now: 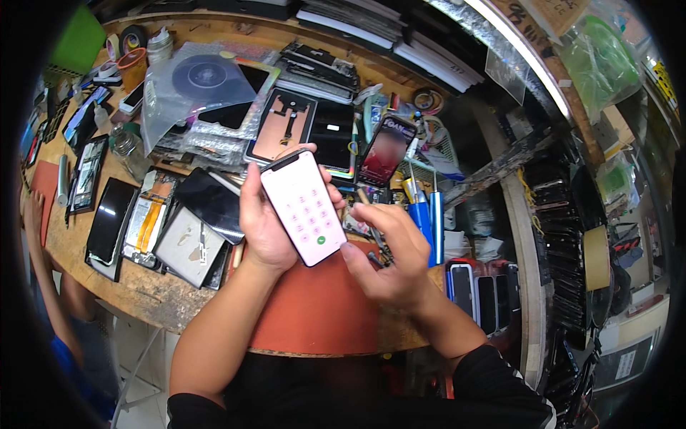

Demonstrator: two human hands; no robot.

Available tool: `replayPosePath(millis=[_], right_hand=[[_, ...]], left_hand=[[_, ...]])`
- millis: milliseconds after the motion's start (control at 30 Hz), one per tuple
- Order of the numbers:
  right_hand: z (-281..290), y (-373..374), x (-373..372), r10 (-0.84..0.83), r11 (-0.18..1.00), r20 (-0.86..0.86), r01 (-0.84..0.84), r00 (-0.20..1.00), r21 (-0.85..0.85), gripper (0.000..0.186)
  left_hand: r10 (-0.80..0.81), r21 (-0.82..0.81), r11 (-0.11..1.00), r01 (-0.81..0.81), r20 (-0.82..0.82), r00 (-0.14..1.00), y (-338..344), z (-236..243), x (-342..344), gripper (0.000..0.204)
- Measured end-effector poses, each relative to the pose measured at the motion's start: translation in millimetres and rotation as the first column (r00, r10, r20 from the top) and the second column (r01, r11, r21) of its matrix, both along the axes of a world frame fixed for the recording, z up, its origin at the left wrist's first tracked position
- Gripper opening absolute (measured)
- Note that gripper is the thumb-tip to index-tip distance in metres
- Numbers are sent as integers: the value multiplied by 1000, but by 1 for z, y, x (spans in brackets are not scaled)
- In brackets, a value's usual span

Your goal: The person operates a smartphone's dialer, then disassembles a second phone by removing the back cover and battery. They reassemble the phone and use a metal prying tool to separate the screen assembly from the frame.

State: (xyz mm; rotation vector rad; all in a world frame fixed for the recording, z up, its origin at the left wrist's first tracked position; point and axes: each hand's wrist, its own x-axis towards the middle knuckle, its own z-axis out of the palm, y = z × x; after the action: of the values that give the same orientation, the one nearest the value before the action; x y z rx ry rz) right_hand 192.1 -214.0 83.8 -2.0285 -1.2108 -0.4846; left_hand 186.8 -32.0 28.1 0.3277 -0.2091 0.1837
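Note:
A smartphone (309, 214) with a lit, pale pink dial keypad and a green call button lies tilted in my left hand (264, 232). The fingers of that hand wrap round its edges, with the palm under it. My right hand (396, 261) hovers at the phone's lower right side, thumb and index finger apart and nothing between them. Its thumb tip is close to the phone's edge; whether they touch I cannot tell. Beneath both hands spreads an orange-red work mat (314, 311).
Left on the wooden bench (161, 289) lie an opened phone (146, 218), a silver panel (187, 247) and a black phone (111, 218). Blue-handled screwdrivers (421, 222) stand at right, above a row of phones (487, 300). Another person's hand (33, 211) rests at far left.

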Motion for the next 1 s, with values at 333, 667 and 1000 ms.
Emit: replayPosePath(millis=[333, 667, 1000], right_hand=[[-56, -1, -10, -65, 995, -19, 64, 998, -80, 80], [-57, -4, -15, -81, 997, -69, 80, 994, -20, 87], [-55, -5, -14, -82, 996, -55, 83, 995, 17, 84]], left_hand=[[118, 172, 979, -110, -38, 992, -14, -9, -3, 85], [21, 182, 983, -34, 72, 997, -17, -10, -4, 89], [87, 288, 953, -94, 37, 996, -17, -6, -6, 90]])
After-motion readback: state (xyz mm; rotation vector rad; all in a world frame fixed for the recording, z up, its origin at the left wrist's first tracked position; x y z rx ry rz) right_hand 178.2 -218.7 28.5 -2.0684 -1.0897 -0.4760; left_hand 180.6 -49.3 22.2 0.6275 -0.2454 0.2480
